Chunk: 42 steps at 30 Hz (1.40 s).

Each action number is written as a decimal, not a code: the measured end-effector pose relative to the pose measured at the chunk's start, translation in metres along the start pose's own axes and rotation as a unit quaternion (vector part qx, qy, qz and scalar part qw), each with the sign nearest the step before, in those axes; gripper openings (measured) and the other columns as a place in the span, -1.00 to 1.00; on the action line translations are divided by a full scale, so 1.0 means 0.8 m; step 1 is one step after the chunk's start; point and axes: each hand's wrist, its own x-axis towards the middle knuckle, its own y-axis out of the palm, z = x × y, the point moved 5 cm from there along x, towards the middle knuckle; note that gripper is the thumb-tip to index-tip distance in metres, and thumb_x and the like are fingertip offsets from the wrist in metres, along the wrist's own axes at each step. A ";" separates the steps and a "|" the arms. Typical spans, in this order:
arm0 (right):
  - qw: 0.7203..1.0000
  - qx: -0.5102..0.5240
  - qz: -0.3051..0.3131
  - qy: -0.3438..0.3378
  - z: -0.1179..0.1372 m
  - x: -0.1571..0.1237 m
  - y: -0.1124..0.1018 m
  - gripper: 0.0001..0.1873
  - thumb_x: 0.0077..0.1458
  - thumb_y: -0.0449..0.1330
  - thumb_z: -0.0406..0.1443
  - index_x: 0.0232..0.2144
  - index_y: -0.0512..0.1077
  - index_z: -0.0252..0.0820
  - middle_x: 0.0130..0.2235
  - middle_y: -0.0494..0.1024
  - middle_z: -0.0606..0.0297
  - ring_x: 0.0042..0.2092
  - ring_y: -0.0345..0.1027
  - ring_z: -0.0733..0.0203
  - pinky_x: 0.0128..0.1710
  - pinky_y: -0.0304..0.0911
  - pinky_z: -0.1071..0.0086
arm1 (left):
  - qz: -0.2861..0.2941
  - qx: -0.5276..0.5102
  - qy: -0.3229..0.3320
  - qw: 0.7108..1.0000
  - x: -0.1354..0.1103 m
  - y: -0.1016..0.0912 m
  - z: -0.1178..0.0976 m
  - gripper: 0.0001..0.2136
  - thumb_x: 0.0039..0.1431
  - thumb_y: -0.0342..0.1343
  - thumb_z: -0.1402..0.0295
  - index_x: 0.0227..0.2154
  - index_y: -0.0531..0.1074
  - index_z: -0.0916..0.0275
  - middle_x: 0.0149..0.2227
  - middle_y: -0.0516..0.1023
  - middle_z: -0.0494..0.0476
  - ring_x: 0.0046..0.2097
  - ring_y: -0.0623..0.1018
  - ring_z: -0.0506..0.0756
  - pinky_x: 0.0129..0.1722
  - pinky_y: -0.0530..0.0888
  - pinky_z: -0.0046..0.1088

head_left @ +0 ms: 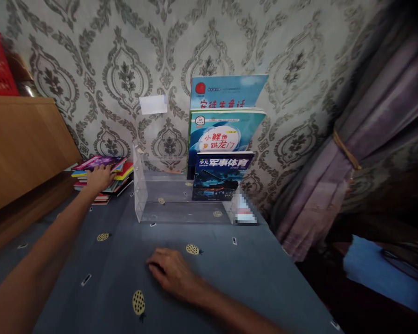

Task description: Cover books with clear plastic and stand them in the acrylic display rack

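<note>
**Left hand on book stack, right hand idle**

Head view: my left hand lies flat on the stack of books beside the clear acrylic rack, fingers spread across the top cover, gripping nothing. My right hand rests palm-down on the blue tablecloth, fingers loosely together. Three books stand in the rack.

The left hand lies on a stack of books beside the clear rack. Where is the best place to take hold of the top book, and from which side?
Probably the near right edge of the top book, coming from the rack side. It lies flat on the stack, so only its edges offer a grip. The left hand already rests on its near part, thumb side toward that edge.
</note>
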 end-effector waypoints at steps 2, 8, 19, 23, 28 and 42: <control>1.000 -0.001 -0.002 0.000 0.000 0.000 0.000 -0.80 0.23 0.15 -0.41 -0.18 0.57 -0.22 -0.22 0.62 0.20 -0.19 0.46 0.19 -0.16 0.27 0.40 | 0.009 0.003 0.004 1.000 0.000 -0.002 -0.002 -0.54 0.36 -0.23 0.27 0.11 0.38 0.45 0.06 0.50 0.62 0.08 0.51 0.47 0.03 0.37 0.11; 1.000 -0.006 -0.008 0.003 -0.004 -0.001 0.003 -0.81 0.24 0.16 -0.39 -0.18 0.57 -0.21 -0.21 0.62 0.20 -0.17 0.47 0.17 -0.13 0.28 0.37 | 0.013 0.020 0.034 0.999 -0.032 -0.012 0.009 -0.54 0.26 -0.23 0.50 0.14 0.37 0.43 0.01 0.53 0.61 0.02 0.56 0.45 0.05 0.35 0.13; 1.000 -0.023 -0.002 -0.001 -0.002 0.001 0.003 -0.81 0.24 0.17 -0.39 -0.18 0.58 -0.22 -0.22 0.62 0.21 -0.20 0.48 0.19 -0.17 0.26 0.41 | -0.009 0.033 0.010 0.999 -0.046 -0.019 0.004 -0.48 0.20 -0.14 0.48 0.24 0.25 0.46 0.12 0.44 0.65 0.16 0.42 0.50 0.10 0.30 0.20; 1.000 -0.020 0.001 -0.008 -0.001 0.000 0.002 -0.81 0.24 0.16 -0.40 -0.17 0.58 -0.24 -0.21 0.62 0.19 -0.19 0.47 0.19 -0.17 0.26 0.41 | 0.006 0.015 -0.001 1.000 -0.045 -0.011 -0.002 -0.48 0.24 -0.24 0.52 0.25 0.23 0.45 0.12 0.45 0.64 0.09 0.50 0.45 0.00 0.43 0.05; 1.000 -0.023 0.001 -0.009 0.002 -0.001 -0.002 -0.81 0.25 0.16 -0.39 -0.17 0.57 -0.23 -0.22 0.61 0.20 -0.20 0.46 0.18 -0.16 0.26 0.39 | 0.019 0.025 0.000 1.000 -0.075 -0.014 0.009 -0.52 0.26 -0.28 0.52 0.19 0.29 0.42 0.11 0.46 0.58 0.07 0.51 0.42 -0.07 0.48 -0.03; 0.999 -0.021 0.002 -0.023 0.004 0.001 0.001 -0.79 0.24 0.14 -0.43 -0.17 0.57 -0.23 -0.21 0.62 0.23 -0.18 0.47 0.21 -0.11 0.29 0.40 | 0.047 0.056 0.021 0.997 -0.177 0.006 -0.001 -0.46 0.15 -0.10 0.53 0.23 0.25 0.33 0.19 0.38 0.46 0.16 0.43 0.38 -0.05 0.51 -0.15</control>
